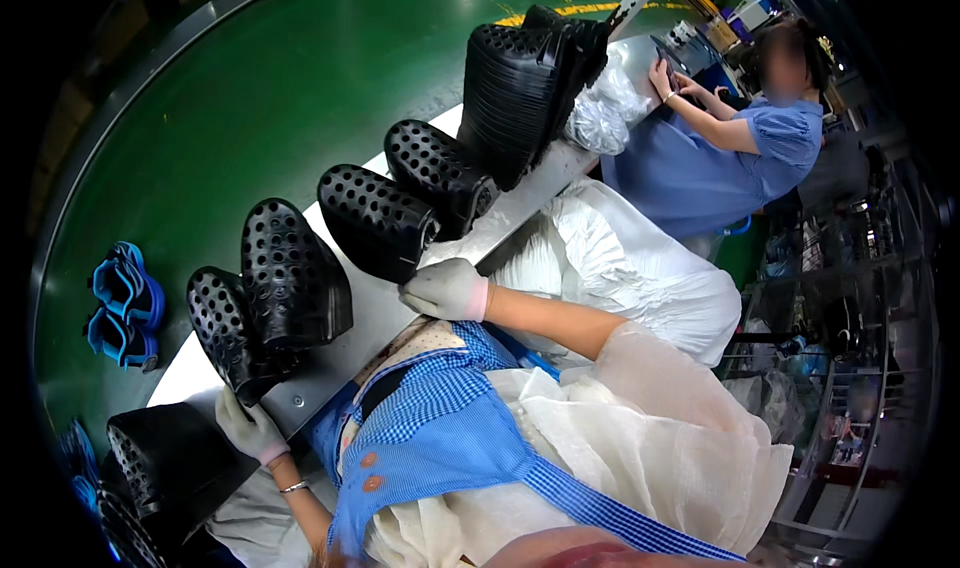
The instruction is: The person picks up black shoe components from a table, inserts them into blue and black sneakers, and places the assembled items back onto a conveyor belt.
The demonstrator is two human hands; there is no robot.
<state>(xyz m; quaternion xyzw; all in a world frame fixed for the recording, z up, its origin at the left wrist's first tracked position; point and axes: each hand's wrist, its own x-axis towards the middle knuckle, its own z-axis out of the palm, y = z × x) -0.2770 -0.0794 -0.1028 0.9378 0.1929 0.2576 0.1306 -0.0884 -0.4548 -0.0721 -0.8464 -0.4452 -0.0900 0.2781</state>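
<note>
Both my hands wear pale gloves. My left hand (248, 428) is closed at the heel end of a black perforated clog (222, 318), its fingertips partly hidden by the shoe. Close against that clog stands a second stack of black clogs (285, 268). My right hand (447, 289), fingers curled, grips the heel end of another nested stack of black clogs (372, 213). Beyond it lies a further black clog stack (430, 163). All of these rest on a narrow white metal bench (335, 373) running diagonally in front of me.
A tall stack of black clogs (510, 93) and clear plastic bags (605, 108) occupy the bench's far end. More dark clogs (170, 453) sit at lower left. Blue-black shoes (127, 303) are on the green floor. A person in blue (710, 153) holds a phone beside a white sack (630, 278).
</note>
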